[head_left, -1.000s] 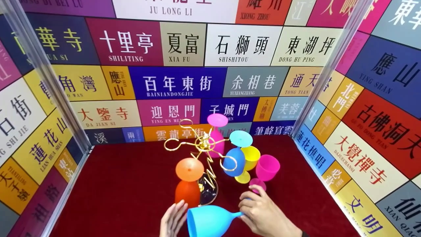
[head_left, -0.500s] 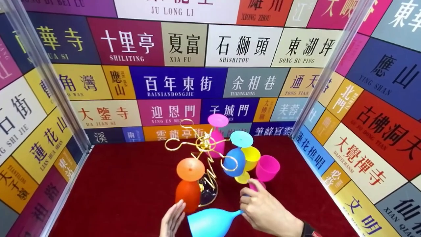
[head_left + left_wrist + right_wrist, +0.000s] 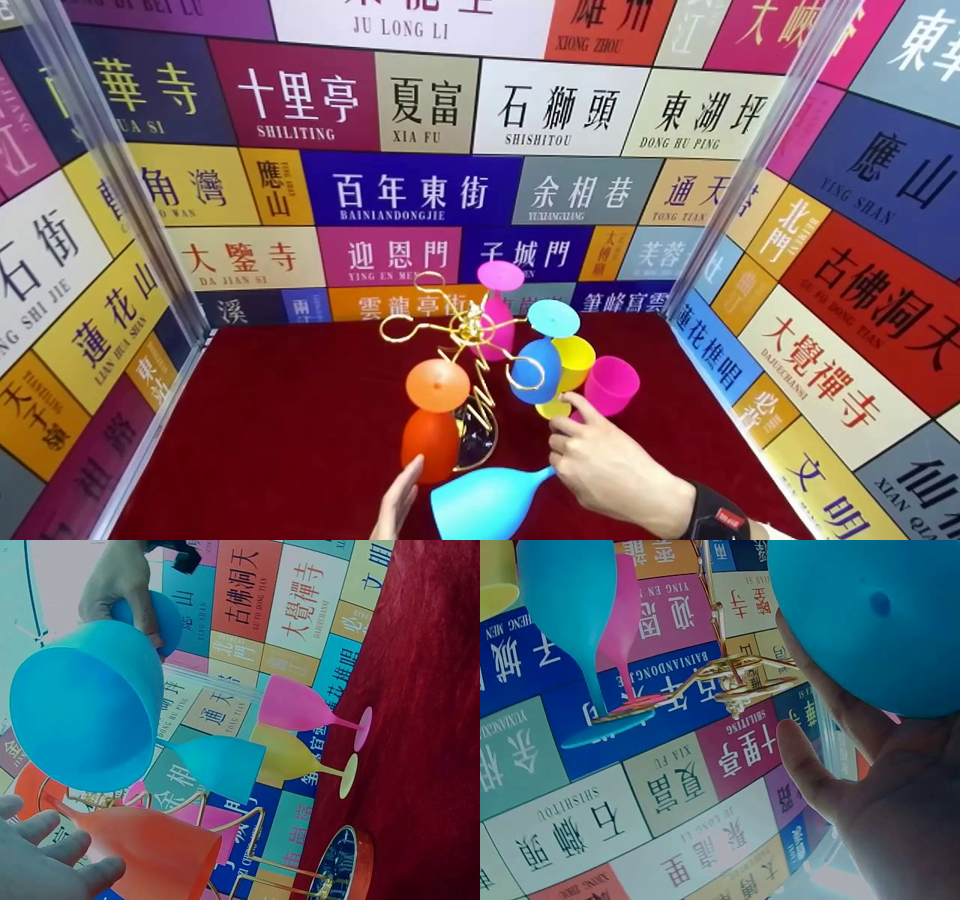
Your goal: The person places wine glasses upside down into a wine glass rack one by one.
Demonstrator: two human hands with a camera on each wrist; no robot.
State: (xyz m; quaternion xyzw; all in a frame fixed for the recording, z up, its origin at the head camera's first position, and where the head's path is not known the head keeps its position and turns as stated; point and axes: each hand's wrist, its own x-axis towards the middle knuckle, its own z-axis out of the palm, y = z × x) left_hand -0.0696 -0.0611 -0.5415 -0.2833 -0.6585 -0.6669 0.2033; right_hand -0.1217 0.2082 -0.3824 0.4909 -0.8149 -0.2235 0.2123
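Note:
My right hand grips a blue plastic goblet by its stem and foot, the bowl tipped over toward the left. In the right wrist view the goblet's round foot covers part of the fingers. My left hand has its fingers extended beside an orange goblet, which hangs upside down from a gold wire rack; the left wrist view shows the left fingers overlapping that goblet. Another blue goblet and a pink goblet also hang upside down on the rack.
Behind my right hand, a yellow goblet and a magenta goblet stand upright on the dark red tabletop. The rack's round dark base rests there too. Colourful lettered walls enclose the back and sides.
My right hand has moved slightly up and forward, covering the magenta goblet's foot, and the held goblet's stem has tilted up a little. The left hand has turned more edge-on. Hanging goblets stay put.

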